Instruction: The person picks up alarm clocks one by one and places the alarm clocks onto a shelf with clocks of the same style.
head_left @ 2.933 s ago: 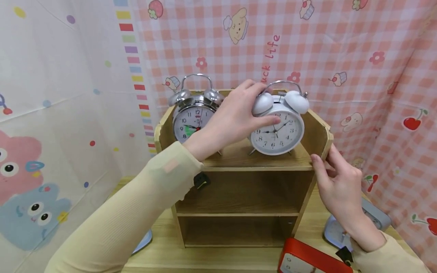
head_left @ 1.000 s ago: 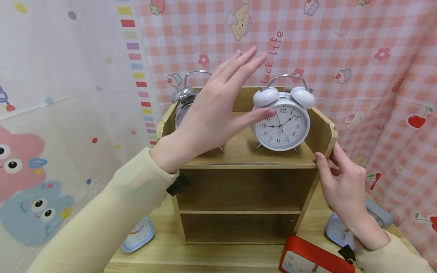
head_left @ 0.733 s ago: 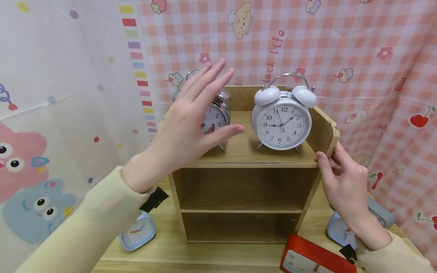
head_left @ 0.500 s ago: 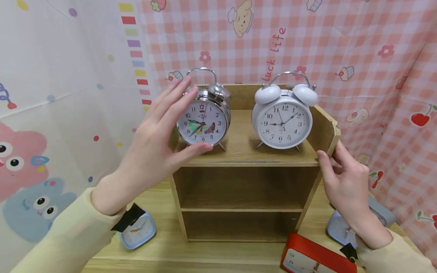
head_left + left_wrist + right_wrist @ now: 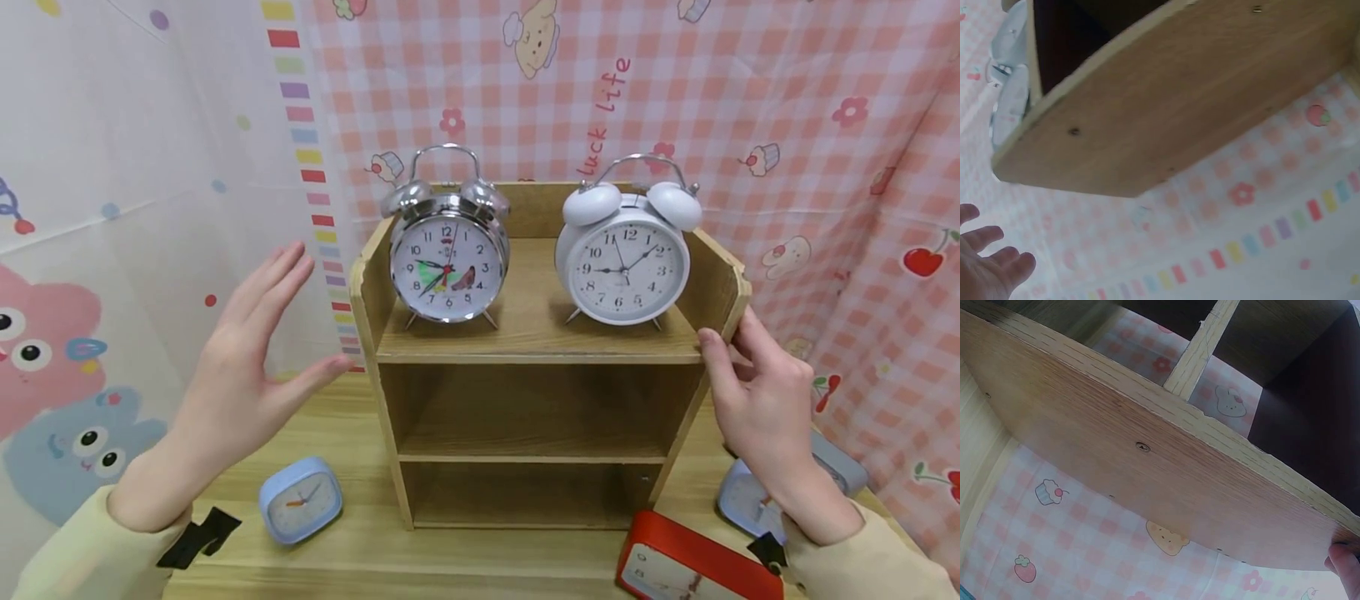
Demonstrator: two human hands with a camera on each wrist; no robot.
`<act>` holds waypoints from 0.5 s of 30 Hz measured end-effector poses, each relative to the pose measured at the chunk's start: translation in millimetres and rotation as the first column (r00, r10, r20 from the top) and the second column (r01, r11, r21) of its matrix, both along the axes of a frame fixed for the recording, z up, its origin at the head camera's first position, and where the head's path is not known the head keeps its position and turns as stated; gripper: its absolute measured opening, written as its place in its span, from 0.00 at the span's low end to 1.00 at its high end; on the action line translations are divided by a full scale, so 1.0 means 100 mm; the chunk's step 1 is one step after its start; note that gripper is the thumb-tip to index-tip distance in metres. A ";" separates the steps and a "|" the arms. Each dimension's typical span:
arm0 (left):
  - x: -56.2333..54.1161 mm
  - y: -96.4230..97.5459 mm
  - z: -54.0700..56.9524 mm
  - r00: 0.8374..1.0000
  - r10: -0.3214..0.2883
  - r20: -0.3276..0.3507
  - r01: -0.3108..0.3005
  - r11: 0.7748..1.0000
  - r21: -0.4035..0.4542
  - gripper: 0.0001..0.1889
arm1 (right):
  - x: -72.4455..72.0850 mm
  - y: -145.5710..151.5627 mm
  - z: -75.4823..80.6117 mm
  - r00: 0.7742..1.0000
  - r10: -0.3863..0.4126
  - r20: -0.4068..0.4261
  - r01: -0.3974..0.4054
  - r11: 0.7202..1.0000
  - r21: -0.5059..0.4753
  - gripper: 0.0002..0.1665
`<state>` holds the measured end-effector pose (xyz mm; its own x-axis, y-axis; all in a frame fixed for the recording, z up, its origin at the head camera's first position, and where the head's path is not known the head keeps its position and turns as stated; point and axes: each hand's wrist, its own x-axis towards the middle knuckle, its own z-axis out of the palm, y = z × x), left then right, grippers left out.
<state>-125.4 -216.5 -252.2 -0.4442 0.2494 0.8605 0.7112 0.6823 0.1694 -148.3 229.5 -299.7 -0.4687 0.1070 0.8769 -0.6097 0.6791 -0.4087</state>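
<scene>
A small wooden shelf point(image 5: 540, 360) stands upright with two twin-bell alarm clocks on its top level. On the left is a silver alarm clock point(image 5: 448, 271) with a hen on its dial; a white alarm clock point(image 5: 626, 273) stands to the right. My left hand point(image 5: 232, 375) hovers left of the shelf, fingers extended and thumb spread, holding nothing. The left wrist view has this hand point(image 5: 988, 269) apart from the side panel point(image 5: 1166, 100). My right hand point(image 5: 765, 408) grips the shelf's right side panel, thumb at its front edge. Its other fingers are partly hidden.
On the wooden table point(image 5: 480, 575) a light blue clock point(image 5: 302, 500) sits left of the shelf. At the right lie a red clock point(image 5: 693, 554), another light blue clock point(image 5: 742, 500) and a grey clock point(image 5: 840, 462), partly covered by my right arm. Patterned curtains surround the table.
My left hand has left the white clock and moved left and down past the silver clock, uncovering both dials. The right hand keeps its grip on the shelf.
</scene>
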 end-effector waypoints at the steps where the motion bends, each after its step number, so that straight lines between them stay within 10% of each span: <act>1: 0.00 -0.04 -0.04 1.000 0.009 0.005 -0.009 1.000 0.004 0.50 | 0.00 0.00 0.00 1.000 0.000 -0.001 0.000 1.000 -0.002 0.18; 15: 0.06 -0.41 -0.49 0.983 0.089 0.162 -0.094 0.995 0.026 0.44 | 0.01 -0.01 0.02 1.000 -0.003 0.008 0.003 1.000 -0.004 0.20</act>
<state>-119.7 -257.4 -300.7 -0.5965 0.1735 0.7836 0.6078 0.7353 0.2998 -147.4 228.1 -298.2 -0.4754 0.1116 0.8727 -0.6046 0.6792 -0.4162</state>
